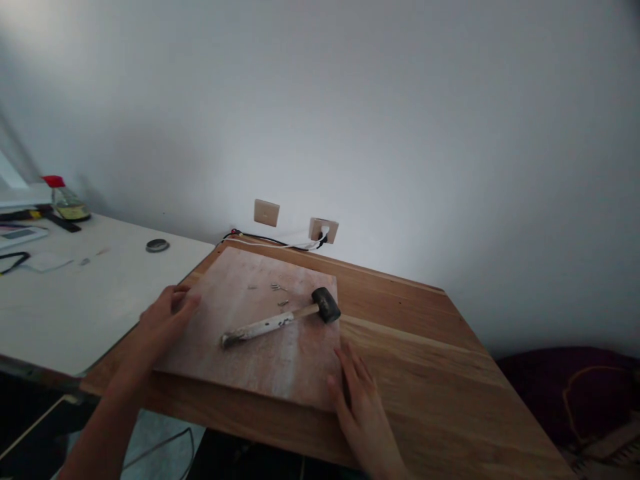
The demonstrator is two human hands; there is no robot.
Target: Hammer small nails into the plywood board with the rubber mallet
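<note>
A pinkish, square tile-like slab [240, 367] lies flat on the wooden tabletop. My left hand [167, 317] grips its left edge, fingers bent and thumb near the top surface. On the opposite side, my right hand [357, 397] holds the right edge, its thumb by the front corner and fingers along the side. Across the slab rests a rubber mallet [270, 325] with a black head and a worn white handle; neither hand touches it. Behind the handle are several small metal pieces [280, 288], too small to name.
To the left stands a white table [115, 267] with a round dark lid [157, 245], a red-capped bottle [70, 203] and tools. Cables run along the wall to a socket [324, 230]. Dark purple fabric [565, 380] lies beyond the wooden table's [425, 360] right edge.
</note>
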